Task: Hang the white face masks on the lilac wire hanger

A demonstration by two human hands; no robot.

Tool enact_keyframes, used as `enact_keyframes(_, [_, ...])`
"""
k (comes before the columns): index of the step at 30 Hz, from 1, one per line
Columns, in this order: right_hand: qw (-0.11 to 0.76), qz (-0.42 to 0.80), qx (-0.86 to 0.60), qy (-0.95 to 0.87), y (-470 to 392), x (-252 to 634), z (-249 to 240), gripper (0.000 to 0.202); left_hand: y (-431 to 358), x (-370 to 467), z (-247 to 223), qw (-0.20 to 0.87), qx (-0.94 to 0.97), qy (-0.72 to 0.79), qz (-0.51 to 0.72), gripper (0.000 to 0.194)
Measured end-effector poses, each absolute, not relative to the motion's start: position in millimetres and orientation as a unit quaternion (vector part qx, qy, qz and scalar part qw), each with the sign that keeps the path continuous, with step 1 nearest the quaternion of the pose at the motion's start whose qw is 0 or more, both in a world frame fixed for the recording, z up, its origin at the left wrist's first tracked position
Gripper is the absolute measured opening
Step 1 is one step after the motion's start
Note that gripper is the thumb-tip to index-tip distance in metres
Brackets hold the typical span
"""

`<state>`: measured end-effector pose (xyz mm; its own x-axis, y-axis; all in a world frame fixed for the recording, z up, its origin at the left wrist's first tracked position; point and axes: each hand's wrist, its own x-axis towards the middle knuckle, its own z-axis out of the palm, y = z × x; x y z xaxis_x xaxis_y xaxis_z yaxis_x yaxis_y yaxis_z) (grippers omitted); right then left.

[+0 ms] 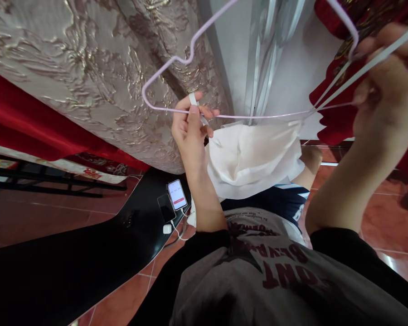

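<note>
A pale purple hanger (265, 117) stretches across the upper middle, its lower bar running between my two hands. My left hand (192, 120) pinches a white strap (193, 99) against that bar near the hanger's left end. From the bar hangs a white cloth piece (255, 151), over my lap. At the upper right, my right hand (387, 77) is closed around a long white strap (363, 70) that is pulled taut up from the cloth's right corner. That hand is partly blurred and also lies by the hanger's right end.
Patterned beige fabric (98, 81) fills the upper left, beside red cloth (47, 122). A black bench (98, 249) carries two phones (177, 194) and a white charger (167, 229) with cables. Red lace-edged fabric (336, 102) hangs at the right, near grey metal poles (258, 81).
</note>
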<state>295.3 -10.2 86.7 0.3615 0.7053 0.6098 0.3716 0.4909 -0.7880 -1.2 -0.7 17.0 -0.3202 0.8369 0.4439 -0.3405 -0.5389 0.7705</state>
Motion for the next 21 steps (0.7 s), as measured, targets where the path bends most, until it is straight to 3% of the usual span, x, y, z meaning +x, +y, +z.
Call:
enact_keyframes(3, [0.748, 0.083, -0.41, -0.515, 17.0, 328.7, 66.9, 0.011, -0.5, -3.5, 16.6, 0.392, 0.44, 0.279, 0.758, 0.007])
enact_keyframes(7, [0.827, 0.074, -0.32, -0.456, 38.1, 372.3, 28.7, 0.033, -0.5, -3.9, 17.4, 0.399, 0.437, 0.282, 0.755, 0.007])
enact_keyframes(11, [0.865, 0.076, -0.316, -0.383, 13.4, 348.8, 17.1, 0.009, -2.8, 1.3, 18.3, 0.428, 0.426, 0.278, 0.747, 0.013])
enact_keyframes(13, [0.802, 0.057, -0.344, -0.485, -6.1, 312.7, 23.0, 0.018, -3.9, 5.0, 18.4, 0.434, 0.419, 0.299, 0.739, 0.009])
enact_keyframes(18, [0.544, 0.105, -0.411, -0.724, -21.2, 249.4, 26.3, 0.047, -6.2, 7.2, 16.8, 0.413, 0.424, 0.334, 0.734, 0.008])
enact_keyframes(21, [0.512, 0.099, -0.43, -0.737, -17.2, 248.1, 12.1, 0.055, -8.5, -6.7, 12.1, 0.365, 0.418, 0.367, 0.746, 0.011])
